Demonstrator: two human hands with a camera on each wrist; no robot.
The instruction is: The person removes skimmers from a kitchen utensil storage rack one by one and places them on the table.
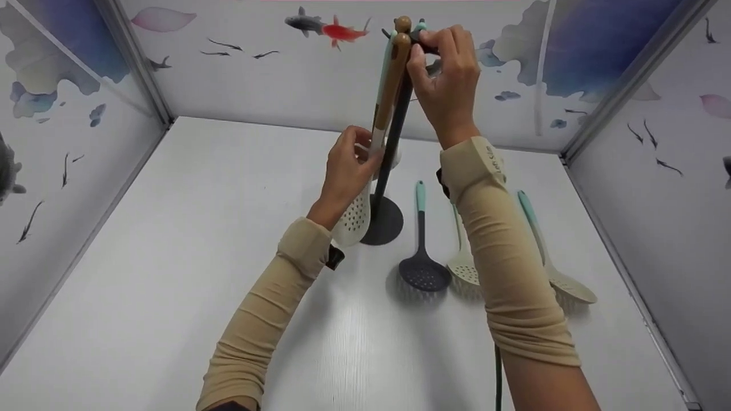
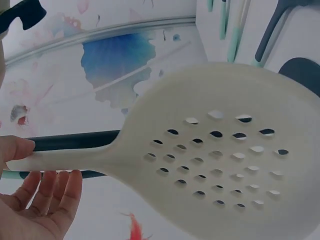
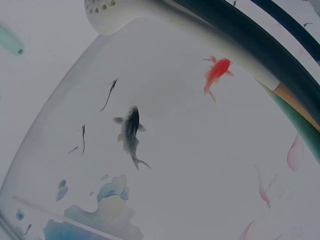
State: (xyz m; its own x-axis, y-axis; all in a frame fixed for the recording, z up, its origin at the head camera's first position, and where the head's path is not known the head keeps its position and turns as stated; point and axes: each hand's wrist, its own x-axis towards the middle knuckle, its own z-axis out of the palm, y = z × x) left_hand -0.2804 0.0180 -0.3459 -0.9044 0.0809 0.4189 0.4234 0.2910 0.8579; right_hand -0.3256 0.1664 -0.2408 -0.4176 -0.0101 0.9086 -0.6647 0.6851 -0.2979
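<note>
A white skimmer (image 2: pixel 145 165) with a brown wooden handle (image 1: pixel 394 74) hangs upright along the black utensil stand (image 1: pixel 394 137). My left hand (image 1: pixel 349 162) holds the skimmer's neck, thumb on one side and fingers on the other in the left wrist view. Up at the stand's top, my right hand (image 1: pixel 454 68) pinches a dark hook of the stand between thumb and fingers. A mint handle (image 1: pixel 384 71) hangs beside the wooden one. In the right wrist view, the right hand is out of sight, and the skimmer's perforated head (image 3: pixel 100 11) shows at the top.
On the white table (image 1: pixel 228 200) right of the round black base (image 1: pixel 385 222) lie a dark skimmer (image 1: pixel 424 274) with a mint handle, a cream skimmer (image 1: pixel 465 270) partly behind my right sleeve, and another cream utensil (image 1: pixel 571 286). Printed walls enclose the back and sides.
</note>
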